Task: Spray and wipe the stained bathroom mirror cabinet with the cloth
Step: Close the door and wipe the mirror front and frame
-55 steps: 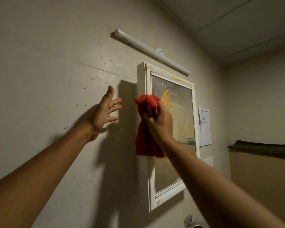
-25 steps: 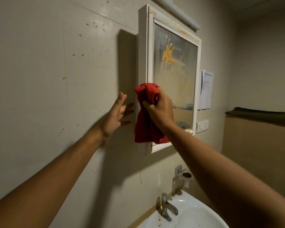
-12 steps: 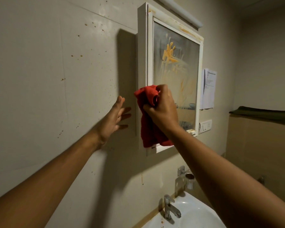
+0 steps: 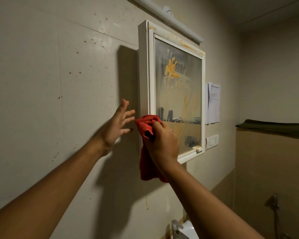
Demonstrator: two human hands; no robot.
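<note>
A white-framed mirror cabinet hangs on the wall, its glass smeared with orange-yellow stains and streaks running down. My right hand grips a bunched red cloth against the lower left corner of the frame, with the rest of the cloth hanging below my wrist. My left hand is held up with fingers spread just left of the cabinet's side, holding nothing. No spray bottle is in view.
A tube light is mounted above the cabinet. The wall left of it has small brown specks. A paper sheet and a switch plate are to the right, a dark towel on a ledge, a tap and basin below.
My right hand with the cloth has slid down the left edge of the frame to the lower corner. My left hand stays spread beside the cabinet. The view has tilted upward.
</note>
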